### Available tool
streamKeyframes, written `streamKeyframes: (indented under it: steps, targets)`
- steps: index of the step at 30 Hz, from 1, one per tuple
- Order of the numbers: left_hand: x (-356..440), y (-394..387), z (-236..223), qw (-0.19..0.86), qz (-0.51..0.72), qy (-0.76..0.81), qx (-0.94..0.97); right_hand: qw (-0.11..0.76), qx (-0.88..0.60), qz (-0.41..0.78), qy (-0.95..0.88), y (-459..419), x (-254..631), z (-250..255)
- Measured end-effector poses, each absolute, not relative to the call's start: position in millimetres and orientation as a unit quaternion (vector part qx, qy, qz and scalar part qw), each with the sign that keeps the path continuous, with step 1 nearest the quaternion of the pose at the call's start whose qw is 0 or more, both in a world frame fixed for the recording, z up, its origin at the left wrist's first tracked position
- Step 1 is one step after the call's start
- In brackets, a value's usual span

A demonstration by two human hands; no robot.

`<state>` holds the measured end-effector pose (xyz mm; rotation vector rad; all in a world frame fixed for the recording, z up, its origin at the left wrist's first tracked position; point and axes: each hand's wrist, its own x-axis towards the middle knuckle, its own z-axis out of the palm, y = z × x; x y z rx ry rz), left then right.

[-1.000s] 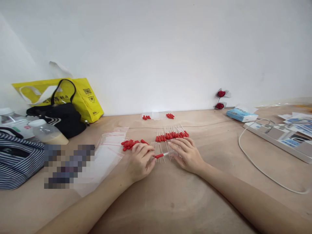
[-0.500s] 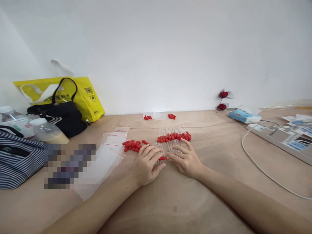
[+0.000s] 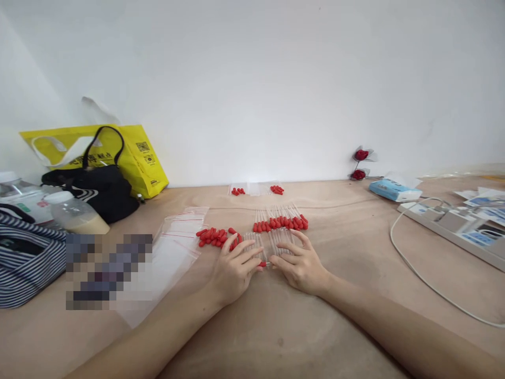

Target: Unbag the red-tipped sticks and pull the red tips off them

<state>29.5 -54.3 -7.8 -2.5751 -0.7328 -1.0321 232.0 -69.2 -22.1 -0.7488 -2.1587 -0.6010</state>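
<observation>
My left hand [image 3: 235, 271] is closed around a red rubber bulb [image 3: 262, 264], whose end shows at the fingertips. Opposite it, my right hand [image 3: 303, 267] pinches a thin glass tube [image 3: 269, 263], mostly hidden by the fingers. The bulb and tube meet or nearly meet between the hands. Under and beyond the fingers lie clear glass tubes [image 3: 278, 241] side by side. A pile of loose red bulbs [image 3: 215, 237] sits just left of them. Farther back rests a row of glass droppers [image 3: 278, 223] with red bulbs fitted, tips toward the wall.
Clear zip bags [image 3: 165, 268] lie at left, and small bags with red bulbs [image 3: 238, 191] near the wall. A yellow bag [image 3: 152, 163], black bag [image 3: 106, 192] and bottle [image 3: 77, 213] stand left. Right are a tissue pack [image 3: 394, 190], power strip [image 3: 453, 231] and cable [image 3: 410, 284].
Both hands have shifted slightly toward me with the bulb and tube. More of the red bulb is now covered by my left fingers.
</observation>
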Motion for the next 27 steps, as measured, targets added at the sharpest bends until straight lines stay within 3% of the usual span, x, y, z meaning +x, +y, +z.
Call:
streamKeyframes:
  steps: [14,20,27]
  targets:
    - [17,-52,0,0.156,-0.342,-0.277,-0.885,0.389,-0.349,-0.233,-0.820,-73,246,-20]
    - [8,-45,1,0.090,-0.413,-0.317,-0.849,0.374,-0.392,-0.242,-0.805,-69,253,-22]
    - [-9,-35,16,0.121,-0.451,-0.400,-0.789,0.387,-0.428,-0.115,-0.809,-59,249,-25]
